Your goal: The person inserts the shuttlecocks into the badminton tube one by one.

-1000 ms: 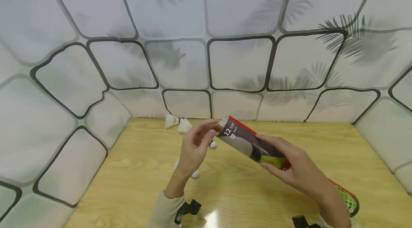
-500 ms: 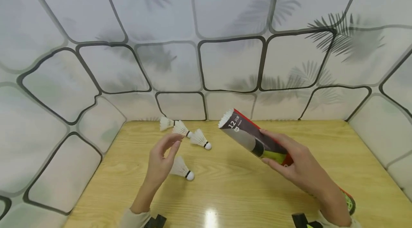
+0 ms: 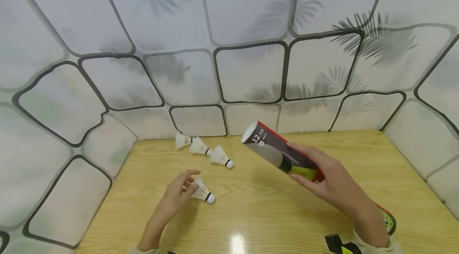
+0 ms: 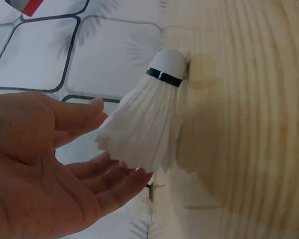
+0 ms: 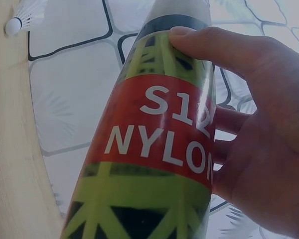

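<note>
My right hand (image 3: 331, 182) grips a badminton shuttlecock tube (image 3: 276, 152), held tilted with its upper end to the left. White feather skirt edges show at that end, and the lower end emerges past my wrist. In the right wrist view, the thumb lies across the tube's green-and-red printed side (image 5: 149, 124). My left hand (image 3: 173, 194) is at the nearest shuttlecock (image 3: 205, 192), which lies on its side with its cork pointing right. The left wrist view shows parted fingers and thumb on either side of the feather skirt (image 4: 144, 124), at its open edge.
Three more shuttlecocks lie in a staggered row toward the back left: one by the wall (image 3: 183, 141), one in the middle (image 3: 199, 146) and one nearer (image 3: 220, 156). The wooden table (image 3: 272, 214) meets a patterned fabric wall (image 3: 251, 71) behind and at both sides.
My left hand has left the tube's end, moving left and down to the nearest shuttlecock. The right hand still holds the tube at much the same tilt. The head view has shifted slightly.
</note>
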Tool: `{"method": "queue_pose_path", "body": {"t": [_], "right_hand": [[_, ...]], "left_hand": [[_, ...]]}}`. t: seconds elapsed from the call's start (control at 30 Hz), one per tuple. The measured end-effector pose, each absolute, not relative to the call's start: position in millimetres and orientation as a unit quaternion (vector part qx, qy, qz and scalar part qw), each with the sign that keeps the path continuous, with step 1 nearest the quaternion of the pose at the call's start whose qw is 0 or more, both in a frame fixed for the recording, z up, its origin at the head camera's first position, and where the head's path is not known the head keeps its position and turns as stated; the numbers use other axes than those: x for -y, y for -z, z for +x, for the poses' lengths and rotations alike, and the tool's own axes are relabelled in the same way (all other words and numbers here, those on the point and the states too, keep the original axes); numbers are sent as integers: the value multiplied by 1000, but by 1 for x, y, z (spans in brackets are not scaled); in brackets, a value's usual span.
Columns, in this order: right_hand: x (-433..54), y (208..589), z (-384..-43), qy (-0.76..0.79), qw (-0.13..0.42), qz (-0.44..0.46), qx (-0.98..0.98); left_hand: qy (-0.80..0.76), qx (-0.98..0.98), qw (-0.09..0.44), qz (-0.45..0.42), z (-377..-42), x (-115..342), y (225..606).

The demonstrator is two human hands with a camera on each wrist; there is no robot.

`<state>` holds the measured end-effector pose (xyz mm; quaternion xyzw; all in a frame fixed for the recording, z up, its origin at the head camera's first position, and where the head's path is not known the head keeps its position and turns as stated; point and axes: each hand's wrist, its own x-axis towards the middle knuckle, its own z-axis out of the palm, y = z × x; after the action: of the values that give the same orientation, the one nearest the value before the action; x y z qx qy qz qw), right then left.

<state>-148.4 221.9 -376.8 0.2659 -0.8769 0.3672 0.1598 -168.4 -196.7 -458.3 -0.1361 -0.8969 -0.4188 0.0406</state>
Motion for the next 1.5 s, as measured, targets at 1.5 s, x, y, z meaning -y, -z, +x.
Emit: {"method": "queue_pose_path", "body": {"t": [1.5], "right_hand": [[-208,381,-153,-361,145,295,873]], "left_hand": [[555,740,292,-243,-197,124,361]]}}
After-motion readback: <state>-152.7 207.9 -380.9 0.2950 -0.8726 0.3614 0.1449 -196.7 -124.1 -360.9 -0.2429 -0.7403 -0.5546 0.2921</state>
